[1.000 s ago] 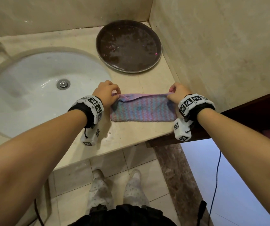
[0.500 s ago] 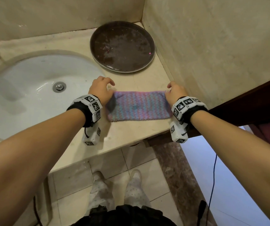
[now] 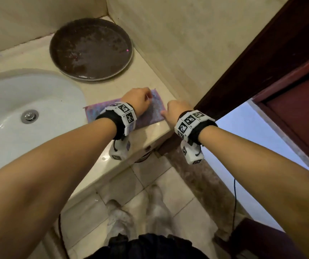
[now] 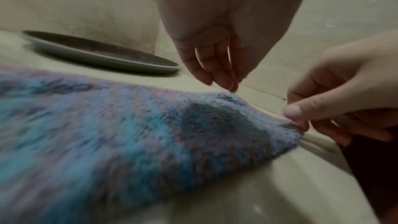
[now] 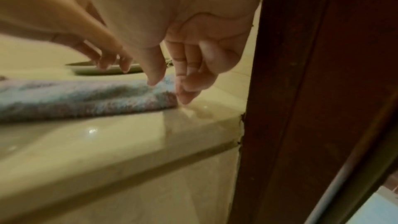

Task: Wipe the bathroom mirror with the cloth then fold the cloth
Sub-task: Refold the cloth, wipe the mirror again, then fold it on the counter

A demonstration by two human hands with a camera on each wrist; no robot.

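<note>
Where cloth nears wall, both hands.

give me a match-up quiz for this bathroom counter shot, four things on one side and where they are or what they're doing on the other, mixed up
Things:
1. cloth
2. plate
3. sink
4. right hand

Places or states:
A. round, dark, in the counter's back corner by the wall
B. white basin with a metal drain, left of the cloth
C. pinching the cloth's near right corner
D. blue and pink, lying flat on the counter by the front edge

Pairs: 1-D, 2-A, 3-B, 4-C
</note>
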